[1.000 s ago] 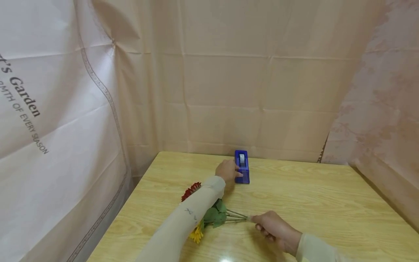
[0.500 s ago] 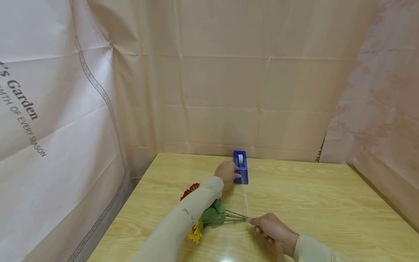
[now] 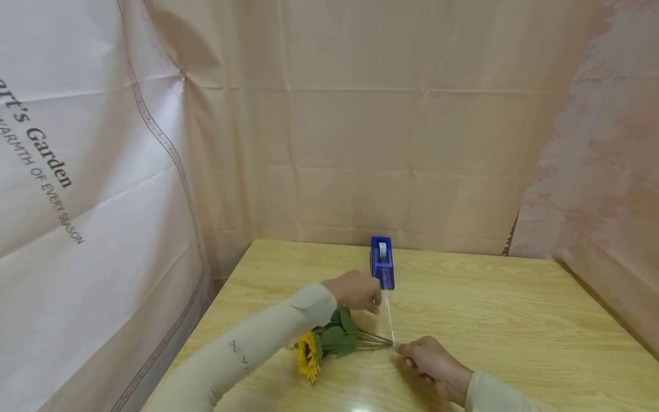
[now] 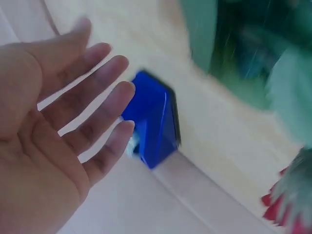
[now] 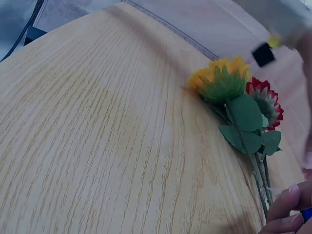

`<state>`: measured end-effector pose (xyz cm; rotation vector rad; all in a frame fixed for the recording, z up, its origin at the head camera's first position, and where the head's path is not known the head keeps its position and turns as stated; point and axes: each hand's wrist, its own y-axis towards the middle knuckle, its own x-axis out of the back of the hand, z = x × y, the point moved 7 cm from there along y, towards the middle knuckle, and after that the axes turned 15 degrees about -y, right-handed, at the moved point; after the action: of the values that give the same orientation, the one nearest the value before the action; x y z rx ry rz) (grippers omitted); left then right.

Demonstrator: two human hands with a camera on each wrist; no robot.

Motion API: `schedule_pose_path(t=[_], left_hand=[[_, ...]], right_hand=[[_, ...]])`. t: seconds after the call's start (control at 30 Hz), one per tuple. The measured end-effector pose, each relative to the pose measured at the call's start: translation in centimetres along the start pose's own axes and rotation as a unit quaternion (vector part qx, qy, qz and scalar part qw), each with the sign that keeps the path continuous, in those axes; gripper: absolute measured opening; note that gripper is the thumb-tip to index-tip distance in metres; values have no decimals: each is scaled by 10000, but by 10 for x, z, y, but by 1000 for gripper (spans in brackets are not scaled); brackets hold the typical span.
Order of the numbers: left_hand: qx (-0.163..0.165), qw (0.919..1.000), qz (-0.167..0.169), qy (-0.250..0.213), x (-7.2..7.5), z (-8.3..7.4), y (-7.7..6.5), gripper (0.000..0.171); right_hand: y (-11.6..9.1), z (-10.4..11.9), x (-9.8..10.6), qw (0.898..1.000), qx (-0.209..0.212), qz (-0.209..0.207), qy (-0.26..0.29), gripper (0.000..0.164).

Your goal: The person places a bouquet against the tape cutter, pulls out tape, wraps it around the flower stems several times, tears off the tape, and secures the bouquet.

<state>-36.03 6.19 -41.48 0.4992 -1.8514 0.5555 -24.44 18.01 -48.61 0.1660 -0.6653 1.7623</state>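
My right hand [image 3: 431, 361] pinches the ends of the flower stems [image 3: 374, 340], where a strip of clear tape [image 3: 389, 317] meets them. The strip runs taut from the blue tape dispenser [image 3: 382, 263] at the table's back. My left hand [image 3: 355, 289] hovers between dispenser and stems, its fingers loosely spread and holding nothing in the left wrist view. The bunch lies on its side with a yellow sunflower [image 3: 308, 356], green leaves [image 3: 337, 336] and a red flower [image 5: 265, 105]. In the head view, the left sleeve hides the red flower.
A light wood table [image 3: 489, 309] lies beneath everything. Beige cloth [image 3: 350, 126] hangs behind it, and a printed white sheet [image 3: 92, 171] hangs at the left. A dark cable [image 5: 22, 31] shows beyond the table edge in the right wrist view.
My left hand has come off the dispenser and moved nearer, toward the stems. The tape strip now shows stretched between dispenser and stems. My right hand keeps its pinch in nearly the same spot.
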Motion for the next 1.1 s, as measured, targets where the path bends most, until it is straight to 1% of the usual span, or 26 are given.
schedule_pose_path(t=[0.07, 0.2, 0.33, 0.4, 0.47, 0.6, 0.67, 0.73, 0.83, 0.97, 1.03, 1.1], left_hand=[[-159, 9992, 143, 345, -10, -10, -12, 26], [-353, 9923, 119, 1183, -32, -23, -28, 36], [-567, 9823, -8, 1787, -47, -31, -39, 30], [-690, 9782, -149, 1954, -53, -32, -42, 26], [-797, 9757, -326, 2015, -55, -33, -44, 19], [-998, 9748, -655, 1886, -58, -33, -44, 5], [-1086, 9758, -759, 1737, -60, -34, -44, 4], [-1143, 9764, -838, 1633, -62, -34, -43, 9], [-1094, 9737, -874, 1800, -65, -35, -43, 10], [-884, 9648, -913, 2303, -67, -39, -44, 9], [-777, 9652, -936, 2315, -67, -40, -44, 9], [-705, 9710, -935, 2085, -67, -40, -44, 9]], right_hand=[[0, -1, 1, 10000, 1, 8, -18, 42], [0, -1, 2, 10000, 8, -16, -70, 42], [0, 0, 0, 9999, 33, -48, -132, 40], [-1, 1, -1, 9998, 33, -70, -164, 40], [-1, 1, -1, 9998, 61, -87, -193, 39], [-1, 0, -1, 9998, 93, -101, -141, 35], [0, 0, -1, 9999, 75, -75, -94, 33], [-1, 0, -1, 9999, 95, -52, -61, 30], [-1, 1, 0, 9999, 124, -71, -74, 27], [-1, 3, -1, 9998, 100, -97, -117, 29], [-1, 4, -3, 9999, 61, -79, -70, 33], [-1, 3, -4, 9999, 6, -122, -57, 36]])
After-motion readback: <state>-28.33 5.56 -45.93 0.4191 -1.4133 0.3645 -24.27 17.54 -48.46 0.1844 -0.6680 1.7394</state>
